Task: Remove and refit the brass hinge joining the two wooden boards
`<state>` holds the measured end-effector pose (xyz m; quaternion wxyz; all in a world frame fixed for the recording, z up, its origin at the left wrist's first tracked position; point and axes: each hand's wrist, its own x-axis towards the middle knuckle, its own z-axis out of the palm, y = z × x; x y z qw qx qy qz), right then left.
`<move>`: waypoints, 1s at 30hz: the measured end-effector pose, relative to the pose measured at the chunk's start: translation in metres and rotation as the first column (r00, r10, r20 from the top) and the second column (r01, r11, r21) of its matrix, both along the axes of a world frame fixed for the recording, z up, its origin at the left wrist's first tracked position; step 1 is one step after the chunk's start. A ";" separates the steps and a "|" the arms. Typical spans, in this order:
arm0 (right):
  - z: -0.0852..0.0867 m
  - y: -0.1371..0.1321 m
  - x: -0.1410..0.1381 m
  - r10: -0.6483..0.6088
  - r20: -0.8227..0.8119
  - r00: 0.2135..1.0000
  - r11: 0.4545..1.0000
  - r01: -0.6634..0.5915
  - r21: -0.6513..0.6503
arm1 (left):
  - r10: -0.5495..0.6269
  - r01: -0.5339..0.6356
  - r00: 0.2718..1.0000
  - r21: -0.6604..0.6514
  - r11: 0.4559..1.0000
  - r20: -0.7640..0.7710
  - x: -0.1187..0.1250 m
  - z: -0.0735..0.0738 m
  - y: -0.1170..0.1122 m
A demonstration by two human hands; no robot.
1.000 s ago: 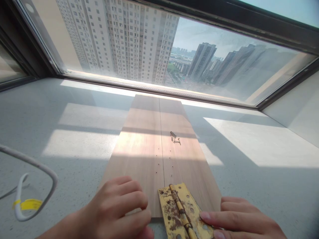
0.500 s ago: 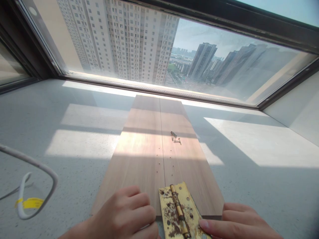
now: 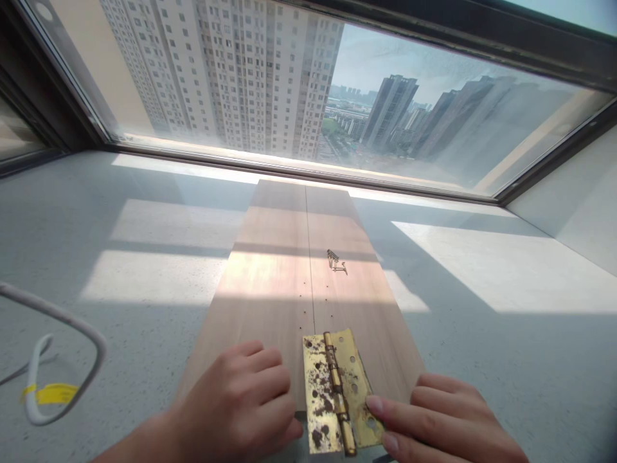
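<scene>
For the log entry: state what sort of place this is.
Likely a high-rise flat, at the window: tower blocks outside, a speckled stone sill, wooden boards with a rusty hinge.

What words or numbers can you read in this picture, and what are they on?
None can be read.
Yellow tag on the white cable: any print is too small and blurred to read.
Brass hinge: only rust spots and screw holes, no stamp or number to be seen.
Wooden boards: plain grain, no label.
Tower blocks behind the window: no sign legible.
</scene>
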<state>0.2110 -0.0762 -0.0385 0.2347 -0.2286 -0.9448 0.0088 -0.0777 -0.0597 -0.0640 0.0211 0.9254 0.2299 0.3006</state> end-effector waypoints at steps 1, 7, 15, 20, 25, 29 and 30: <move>-0.001 0.005 -0.001 0.016 -0.013 1.000 0.999 -0.016 0.029 | 0.014 -0.014 1.000 -0.026 1.000 -0.001 -0.003 -0.001 0.001; 0.000 0.038 -0.017 0.075 -0.059 0.995 0.994 -0.070 0.078 | 0.108 -0.108 0.994 -0.058 0.993 0.005 -0.019 -0.004 0.007; 0.002 0.045 -0.025 0.063 -0.010 0.998 0.997 -0.063 0.035 | 0.131 -0.130 0.991 -0.076 0.989 0.017 -0.020 -0.008 0.011; 0.000 0.045 -0.025 0.055 -0.018 0.998 0.998 -0.055 0.028 | 0.126 -0.124 0.992 -0.083 0.989 0.016 -0.021 -0.009 0.012; 0.000 0.045 -0.026 0.062 -0.014 0.998 0.998 -0.062 0.020 | 0.129 -0.128 0.992 -0.074 0.989 0.004 -0.021 -0.009 0.011; 0.000 0.045 -0.027 0.062 -0.017 0.998 0.998 -0.062 0.024 | 0.136 -0.136 0.991 -0.075 0.988 -0.002 -0.021 -0.007 0.011; 0.000 0.045 -0.027 0.062 -0.017 0.998 0.998 -0.062 0.023 | 0.140 -0.139 0.990 -0.077 0.987 -0.001 -0.021 -0.007 0.011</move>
